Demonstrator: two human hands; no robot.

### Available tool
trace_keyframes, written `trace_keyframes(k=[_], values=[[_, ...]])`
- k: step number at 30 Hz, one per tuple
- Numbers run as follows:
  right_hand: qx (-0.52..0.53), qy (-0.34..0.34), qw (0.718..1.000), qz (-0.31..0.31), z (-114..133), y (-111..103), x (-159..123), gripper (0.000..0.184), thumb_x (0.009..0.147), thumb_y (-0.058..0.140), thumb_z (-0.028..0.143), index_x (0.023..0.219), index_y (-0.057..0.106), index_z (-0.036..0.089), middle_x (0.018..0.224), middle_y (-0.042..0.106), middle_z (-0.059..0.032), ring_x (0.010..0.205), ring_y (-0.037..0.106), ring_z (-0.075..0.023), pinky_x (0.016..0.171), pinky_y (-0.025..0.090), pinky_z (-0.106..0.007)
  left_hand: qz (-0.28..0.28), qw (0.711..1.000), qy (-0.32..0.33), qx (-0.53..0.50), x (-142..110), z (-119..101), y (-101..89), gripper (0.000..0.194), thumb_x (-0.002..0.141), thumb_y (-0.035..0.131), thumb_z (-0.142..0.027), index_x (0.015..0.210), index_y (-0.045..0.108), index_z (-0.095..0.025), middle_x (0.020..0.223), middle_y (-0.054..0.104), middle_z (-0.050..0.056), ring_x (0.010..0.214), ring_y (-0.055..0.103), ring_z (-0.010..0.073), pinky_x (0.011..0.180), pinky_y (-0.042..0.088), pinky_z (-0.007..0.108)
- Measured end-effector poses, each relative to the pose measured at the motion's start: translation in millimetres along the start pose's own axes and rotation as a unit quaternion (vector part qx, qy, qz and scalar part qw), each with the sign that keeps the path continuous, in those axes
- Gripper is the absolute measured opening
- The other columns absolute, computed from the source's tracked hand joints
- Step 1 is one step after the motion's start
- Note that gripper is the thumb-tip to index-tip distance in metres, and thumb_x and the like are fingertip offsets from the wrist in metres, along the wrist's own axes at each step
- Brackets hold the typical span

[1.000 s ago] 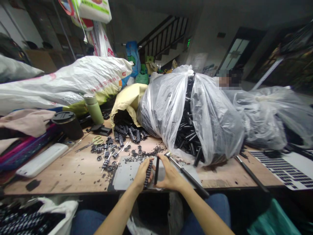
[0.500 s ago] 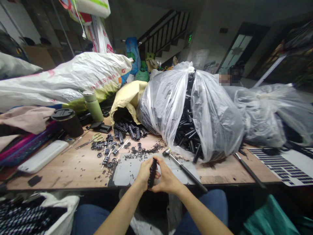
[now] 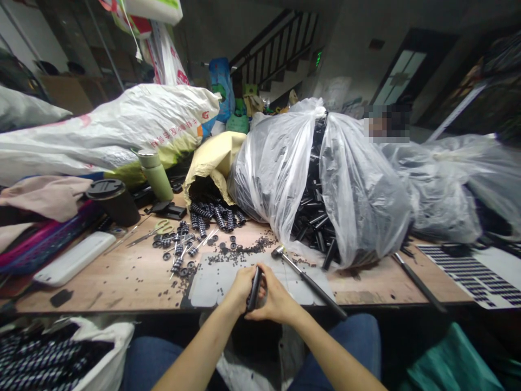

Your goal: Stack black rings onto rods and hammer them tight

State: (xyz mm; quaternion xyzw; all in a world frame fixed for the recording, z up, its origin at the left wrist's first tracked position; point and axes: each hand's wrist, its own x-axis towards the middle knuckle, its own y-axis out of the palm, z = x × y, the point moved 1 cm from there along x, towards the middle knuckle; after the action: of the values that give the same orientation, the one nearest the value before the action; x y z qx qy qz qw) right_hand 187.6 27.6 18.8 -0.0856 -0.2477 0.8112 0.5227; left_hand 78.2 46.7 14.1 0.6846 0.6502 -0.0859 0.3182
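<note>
My left hand (image 3: 239, 289) and my right hand (image 3: 277, 297) are both closed round a black tube-like piece (image 3: 254, 290) at the table's front edge. It stands tilted, with a smooth dark side showing. My fingers hide part of it. Just beyond my hands lies a grey-white mat (image 3: 207, 288) strewn with small black bits. A hammer (image 3: 313, 287) with a dark handle rests across its right side, near my right hand. Left of the mat are several black ribbed pieces (image 3: 178, 262) on thin metal rods.
A clear plastic bag (image 3: 271, 174) spilling black tubes stands behind the mat, beside a yellow sack (image 3: 220, 157) of ribbed pieces. Scissors (image 3: 160, 228), a green bottle (image 3: 155, 176) and a dark cup (image 3: 116, 203) are on the left. Another person (image 3: 386, 124) is partly visible behind the bags.
The black piece has turned in my hands: its knobbly side faced me before, and now a smooth side shows. Both hands have stayed in nearly the same place.
</note>
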Motion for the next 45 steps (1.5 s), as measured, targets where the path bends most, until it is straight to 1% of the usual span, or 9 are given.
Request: trace_keyframes(k=[3, 6, 9, 13, 17, 20, 26, 40, 45], values=[[-0.030, -0.009, 0.999, -0.025, 0, 5, 0, 0.104, 0.041, 0.077, 0.031, 0.128, 0.022, 0.017, 0.123, 0.040, -0.0120, 0.112, 0.043, -0.0249, 0.098, 0.035, -0.038, -0.013, 1.000, 0.003, 0.019, -2, -1, -2.3, 0.032, 0.081, 0.040, -0.037, 0.067, 0.056, -0.012, 0.045, 0.052, 0.001, 0.034, 0.046, 0.0105, 0.036, 0.037, 0.021], [-0.100, -0.025, 0.992, -0.073, -1, 9, 2, 0.099, 0.042, 0.073, 0.026, 0.127, 0.024, 0.013, 0.124, 0.040, -0.0150, 0.117, 0.037, -0.0285, 0.100, 0.031, -0.042, -0.028, 0.977, 0.160, 0.134, -7, -3, -5.0, 0.026, 0.079, 0.044, -0.031, 0.089, 0.061, -0.013, 0.070, 0.059, 0.005, 0.058, 0.056, 0.0147, 0.056, 0.048, 0.029], [-0.163, -0.009, 0.980, -0.117, -5, 10, 3, 0.087, 0.053, 0.065, 0.022, 0.128, 0.025, 0.008, 0.125, 0.039, -0.0196, 0.119, 0.034, -0.0303, 0.100, 0.028, -0.047, -0.041, 0.834, 0.395, 0.383, -13, 1, -5.2, 0.035, 0.075, 0.051, -0.019, 0.109, 0.058, -0.018, 0.093, 0.056, 0.009, 0.087, 0.053, 0.0198, 0.079, 0.045, 0.036], [-0.231, 0.010, 0.966, -0.116, -17, -9, -7, 0.072, 0.064, 0.062, 0.025, 0.128, 0.030, 0.012, 0.128, 0.037, -0.0174, 0.120, 0.033, -0.0297, 0.097, 0.032, -0.046, -0.042, 0.656, 0.445, 0.608, -12, 12, -9.1, 0.041, 0.077, 0.044, -0.006, 0.115, 0.052, -0.015, 0.094, 0.056, 0.011, 0.089, 0.052, 0.0210, 0.076, 0.045, 0.036], [-0.413, 0.142, 0.873, -0.217, -34, -53, -28, 0.036, 0.079, 0.051, 0.035, 0.106, 0.051, 0.012, 0.109, 0.051, -0.0192, 0.104, 0.046, -0.0325, 0.083, 0.038, -0.047, -0.018, 0.550, 0.457, 0.698, -13, 10, -18.8, 0.041, 0.079, 0.040, -0.003, 0.118, 0.048, -0.013, 0.100, 0.057, 0.011, 0.089, 0.053, 0.0194, 0.076, 0.043, 0.034], [-0.479, 0.201, 0.833, -0.193, -38, -75, -41, 0.022, 0.085, 0.041, 0.032, 0.083, 0.055, 0.015, 0.086, 0.059, -0.0147, 0.085, 0.054, -0.0277, 0.070, 0.041, -0.038, -0.014, 0.510, 0.471, 0.720, -16, 4, -25.1, 0.038, 0.082, 0.039, -0.004, 0.117, 0.048, -0.014, 0.102, 0.058, 0.010, 0.091, 0.052, 0.0193, 0.079, 0.039, 0.037], [-0.314, 0.181, 0.918, -0.159, -7, -60, -70, 0.035, 0.091, 0.019, 0.040, 0.081, 0.047, 0.022, 0.068, 0.061, -0.0030, 0.063, 0.060, -0.0184, 0.055, 0.038, -0.025, -0.043, 0.479, 0.470, 0.740, -17, -1, -28.7, 0.038, 0.083, 0.039, -0.007, 0.117, 0.047, -0.020, 0.106, 0.060, 0.008, 0.098, 0.051, 0.0209, 0.083, 0.033, 0.043], [-0.217, 0.187, 0.941, -0.182, 22, -39, -90, 0.041, 0.088, 0.013, 0.047, 0.075, 0.044, 0.024, 0.056, 0.059, -0.0027, 0.049, 0.057, -0.0190, 0.046, 0.036, -0.025, -0.080, 0.498, 0.460, 0.731, -14, 33, -12.8, 0.045, 0.080, 0.032, -0.003, 0.123, 0.045, -0.011, 0.123, 0.053, 0.011, 0.112, 0.048, 0.0227, 0.097, 0.033, 0.041], [-0.231, 0.217, 0.938, -0.139, 14, -31, -93, 0.041, 0.088, 0.016, 0.047, 0.072, 0.046, 0.024, 0.055, 0.060, -0.0023, 0.051, 0.060, -0.0203, 0.046, 0.034, -0.024, -0.082, 0.532, 0.459, 0.707, -24, 43, -7.9, 0.062, 0.083, 0.039, -0.044, 0.131, 0.032, -0.005, 0.132, 0.040, 0.019, 0.125, 0.031, 0.0307, 0.099, 0.029, 0.046]])
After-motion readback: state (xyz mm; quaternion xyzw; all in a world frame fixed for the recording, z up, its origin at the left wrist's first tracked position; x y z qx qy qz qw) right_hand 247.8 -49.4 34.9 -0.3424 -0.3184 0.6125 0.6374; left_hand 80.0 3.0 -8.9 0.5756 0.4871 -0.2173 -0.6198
